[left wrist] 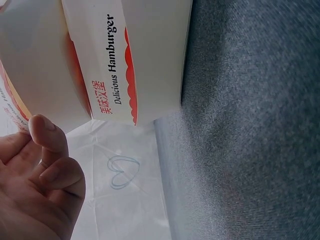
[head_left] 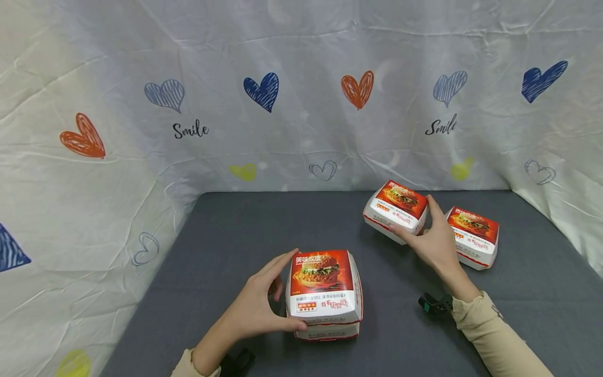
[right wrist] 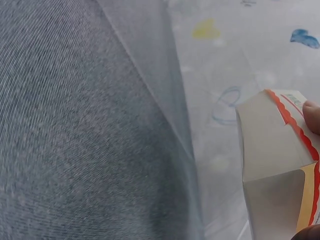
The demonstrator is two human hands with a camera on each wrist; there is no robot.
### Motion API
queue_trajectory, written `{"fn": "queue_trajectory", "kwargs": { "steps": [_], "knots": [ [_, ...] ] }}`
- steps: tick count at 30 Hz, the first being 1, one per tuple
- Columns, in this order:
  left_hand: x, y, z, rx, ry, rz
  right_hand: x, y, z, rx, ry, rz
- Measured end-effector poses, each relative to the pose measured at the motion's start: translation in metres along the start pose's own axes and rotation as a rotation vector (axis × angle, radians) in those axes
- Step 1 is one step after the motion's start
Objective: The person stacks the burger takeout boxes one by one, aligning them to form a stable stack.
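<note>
Two white-and-red hamburger boxes stand stacked at the front of the table. The upper box (head_left: 322, 283) shows a burger picture on its lid; the lower box (left wrist: 112, 65) shows its printed side in the left wrist view. My left hand (head_left: 261, 301) grips the upper box from the left, thumb at its front edge and a fingertip at the back corner. Farther back, my right hand (head_left: 435, 241) holds a third hamburger box (head_left: 395, 209) between thumb and fingers. That box is tilted and raised above the table, with its plain underside (right wrist: 267, 145) showing in the right wrist view.
Another hamburger box (head_left: 473, 235) sits on the table just right of my right hand, partly behind it. Dark grey cloth (head_left: 226, 225) covers the table. A white curtain (head_left: 301, 131) printed with hearts hangs behind the table and along its sides.
</note>
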State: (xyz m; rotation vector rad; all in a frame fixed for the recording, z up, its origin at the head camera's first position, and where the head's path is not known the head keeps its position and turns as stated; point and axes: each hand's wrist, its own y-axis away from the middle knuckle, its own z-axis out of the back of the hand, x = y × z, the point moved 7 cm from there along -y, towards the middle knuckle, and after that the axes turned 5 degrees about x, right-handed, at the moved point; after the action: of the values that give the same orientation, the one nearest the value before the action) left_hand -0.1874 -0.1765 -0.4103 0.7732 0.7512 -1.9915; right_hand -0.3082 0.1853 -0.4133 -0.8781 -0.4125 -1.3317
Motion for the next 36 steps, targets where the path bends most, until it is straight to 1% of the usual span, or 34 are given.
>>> {"fn": "queue_trajectory", "kwargs": {
  "steps": [6,24,36],
  "knots": [
    [0.0,0.001,0.0,0.0,0.006,0.0,0.005,0.0,0.004,-0.004,-0.026,0.01],
    [0.0,0.0,-0.001,0.006,-0.006,0.004,0.015,0.003,0.02,-0.019,-0.067,-0.004],
    [-0.001,0.0,0.0,0.005,-0.005,0.004,0.027,0.007,0.024,-0.024,-0.059,0.014]
  ]
}}
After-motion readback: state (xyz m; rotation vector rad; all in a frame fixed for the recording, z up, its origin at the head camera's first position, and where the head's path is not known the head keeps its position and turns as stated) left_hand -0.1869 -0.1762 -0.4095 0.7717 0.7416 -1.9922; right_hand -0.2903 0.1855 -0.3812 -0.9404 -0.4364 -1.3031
